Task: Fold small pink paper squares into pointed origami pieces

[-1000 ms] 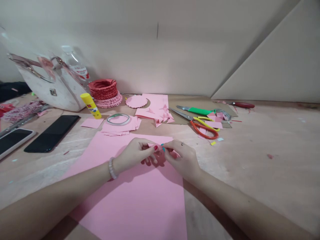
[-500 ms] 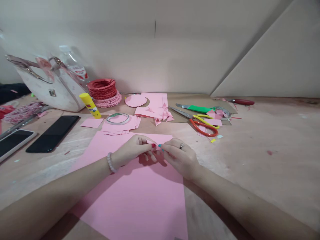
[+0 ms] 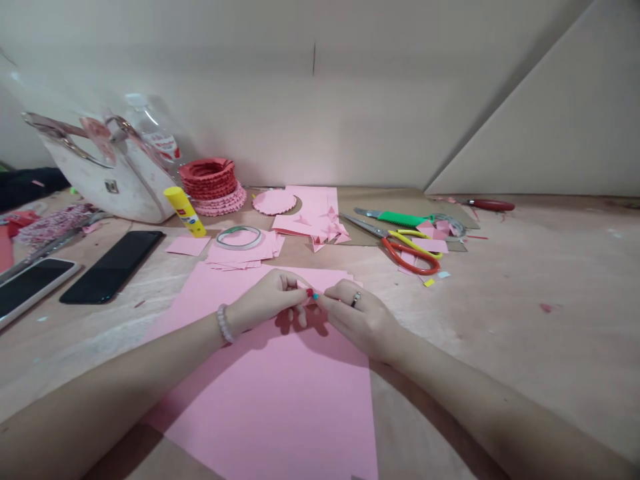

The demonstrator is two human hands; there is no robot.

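My left hand [image 3: 265, 300], wearing a beaded bracelet, and my right hand [image 3: 357, 317], wearing a ring, meet above a large pink paper sheet [image 3: 280, 393]. Their fingertips pinch a small piece of pink paper [image 3: 311, 295] between them, and the fingers hide most of it. Both hands hold this same piece. Their wrists and forearms rest low over the sheet, and the hands cast a shadow on it.
Ahead lie a stack of pink paper squares [image 3: 240, 255], a tape roll [image 3: 239, 237], a yellow glue stick [image 3: 185, 212] and orange-handled scissors [image 3: 410, 260]. Left stand two phones [image 3: 113, 267], with a white handbag [image 3: 110, 180] and a plastic bottle [image 3: 155, 137] behind. Pink paper scraps lie further back.
My hands have come closer together around the small paper, and my right hand has turned slightly. The view has shifted a little, and the objects on the table sit slightly differently in the frame.
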